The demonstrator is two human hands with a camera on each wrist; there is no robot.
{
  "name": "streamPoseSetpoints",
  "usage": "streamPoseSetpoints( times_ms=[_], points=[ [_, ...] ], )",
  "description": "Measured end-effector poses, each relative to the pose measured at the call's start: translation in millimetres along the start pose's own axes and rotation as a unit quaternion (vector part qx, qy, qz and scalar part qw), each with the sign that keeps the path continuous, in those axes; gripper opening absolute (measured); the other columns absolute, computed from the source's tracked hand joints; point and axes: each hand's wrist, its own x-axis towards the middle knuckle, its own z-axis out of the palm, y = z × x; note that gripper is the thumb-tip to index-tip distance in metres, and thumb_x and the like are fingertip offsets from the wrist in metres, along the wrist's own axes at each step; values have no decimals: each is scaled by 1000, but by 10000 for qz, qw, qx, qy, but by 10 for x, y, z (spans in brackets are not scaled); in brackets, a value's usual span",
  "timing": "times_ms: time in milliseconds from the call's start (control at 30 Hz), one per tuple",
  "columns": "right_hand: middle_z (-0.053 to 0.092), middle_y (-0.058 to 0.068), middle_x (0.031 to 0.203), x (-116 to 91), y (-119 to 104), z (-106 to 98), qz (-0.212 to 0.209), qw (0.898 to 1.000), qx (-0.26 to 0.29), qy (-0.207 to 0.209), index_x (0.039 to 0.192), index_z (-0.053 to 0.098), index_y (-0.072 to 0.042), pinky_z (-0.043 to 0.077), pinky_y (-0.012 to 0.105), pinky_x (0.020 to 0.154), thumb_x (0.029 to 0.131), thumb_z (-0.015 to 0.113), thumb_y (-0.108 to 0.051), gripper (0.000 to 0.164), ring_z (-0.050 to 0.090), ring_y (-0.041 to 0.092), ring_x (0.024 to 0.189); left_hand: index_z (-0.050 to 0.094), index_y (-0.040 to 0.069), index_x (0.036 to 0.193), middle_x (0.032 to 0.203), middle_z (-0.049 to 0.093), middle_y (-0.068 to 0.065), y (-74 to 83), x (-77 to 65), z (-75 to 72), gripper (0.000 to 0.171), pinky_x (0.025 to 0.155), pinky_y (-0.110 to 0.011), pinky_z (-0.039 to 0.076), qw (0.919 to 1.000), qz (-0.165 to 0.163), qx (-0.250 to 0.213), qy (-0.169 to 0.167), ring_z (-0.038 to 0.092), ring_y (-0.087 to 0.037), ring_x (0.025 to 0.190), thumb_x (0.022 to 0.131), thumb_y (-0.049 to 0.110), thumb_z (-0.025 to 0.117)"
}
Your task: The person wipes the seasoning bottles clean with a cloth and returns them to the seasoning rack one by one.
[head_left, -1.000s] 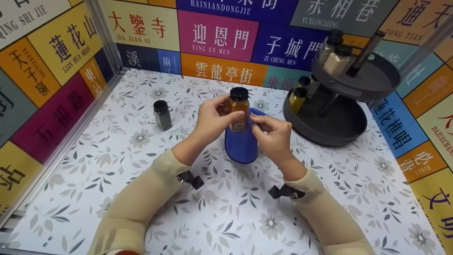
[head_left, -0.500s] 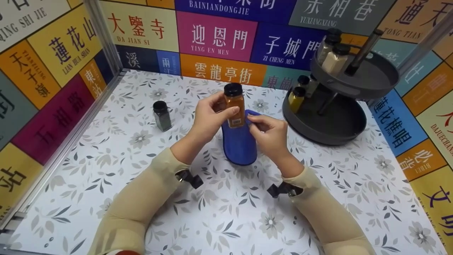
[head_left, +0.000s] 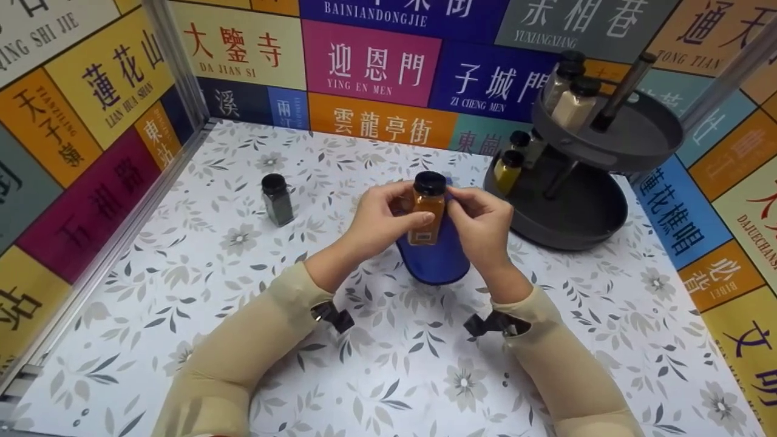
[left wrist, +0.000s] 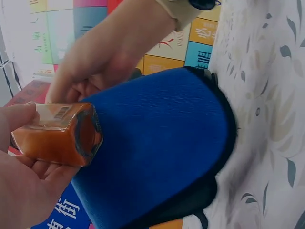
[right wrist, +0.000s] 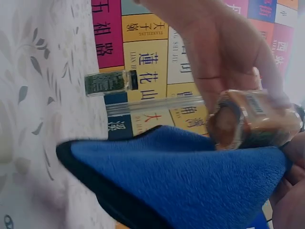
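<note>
My left hand (head_left: 385, 212) grips a glass spice jar (head_left: 427, 209) of orange-brown powder with a black lid, held upright above the table. In the left wrist view the base of the jar (left wrist: 57, 136) faces the camera, with a barcode label on its side. A blue cloth (head_left: 437, 258) with dark edging hangs beside and behind the jar. My right hand (head_left: 484, 233) pinches the top of the cloth close to the lid. Seen from the right wrist, the fuzzy cloth (right wrist: 181, 179) lies against the jar (right wrist: 252, 119).
A second spice jar (head_left: 278, 200) with dark green contents stands to the left. At the right is a black two-tier turntable (head_left: 558, 230), with a yellow jar (head_left: 508, 173) on its lower tier and a pale jar (head_left: 575, 106) above. Printed panels (head_left: 373, 67) wall the table's back and sides.
After a small shift left, both hands have moved right with the jar and cloth. The jar sits lower in the head view, and the right fingers are nearer its lid.
</note>
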Motion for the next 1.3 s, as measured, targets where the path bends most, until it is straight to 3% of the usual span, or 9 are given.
streamPoseSetpoints(
  times_ms=[167, 367, 500, 733, 933, 1100, 1300],
  points=[
    [81, 19, 103, 1, -55, -22, -384, 9991, -104, 111, 106, 80, 9, 64, 26, 84, 91, 69, 15, 20, 80, 13, 96, 75, 7, 129, 98, 75, -9, -31, -6, 53, 41, 74, -26, 56, 9998, 71, 168, -79, 66, -14, 81, 92, 20, 84],
    [80, 22, 107, -30, -83, 14, -743, 9971, -127, 79, 107, 80, 8, 63, 30, 89, 90, 69, 17, 23, 80, 23, 103, 74, 8, 132, 101, 77, -10, -9, -6, 42, 45, 76, -27, 60, 9996, 174, 179, 148, 71, -16, 84, 91, 20, 86],
    [79, 26, 107, -51, -76, 25, -865, 9959, -265, 71, 107, 80, 8, 64, 29, 87, 88, 70, 18, 24, 80, 21, 103, 75, 8, 130, 98, 78, -10, -10, 7, 33, 43, 76, -27, 60, 9992, 156, 218, 302, 73, -15, 84, 90, 21, 86],
    [79, 25, 107, -114, -33, 89, -830, 9959, -276, -226, 105, 81, 7, 64, 29, 83, 86, 72, 18, 23, 80, 24, 102, 77, 6, 123, 99, 78, -11, -5, 34, -51, 34, 81, -29, 61, 9973, -4, -64, 734, 73, -17, 89, 92, 19, 84],
    [80, 23, 106, -179, -36, 169, -833, 9950, -307, -452, 104, 81, 7, 65, 28, 79, 85, 73, 18, 23, 80, 15, 98, 75, 3, 127, 110, 79, -14, 69, 54, -189, 38, 86, -32, 63, 9929, -175, -356, 1120, 76, -20, 96, 92, 16, 84],
    [80, 23, 106, -193, -90, 169, -731, 9954, -357, -510, 103, 81, 7, 65, 28, 79, 85, 74, 17, 22, 80, 18, 98, 74, 4, 129, 114, 78, -13, 131, 40, -222, 38, 92, -36, 64, 9902, -121, -568, 1267, 77, -23, 101, 94, 16, 82],
    [81, 20, 101, -185, -134, 156, -349, 9967, -494, -549, 104, 82, 4, 62, 20, 72, 87, 73, 14, 22, 77, 7, 84, 70, 1, 135, 120, 76, -16, 158, 47, -239, 42, 98, -38, 62, 9860, 43, -927, 1387, 77, -25, 110, 96, 14, 79]
  ],
)
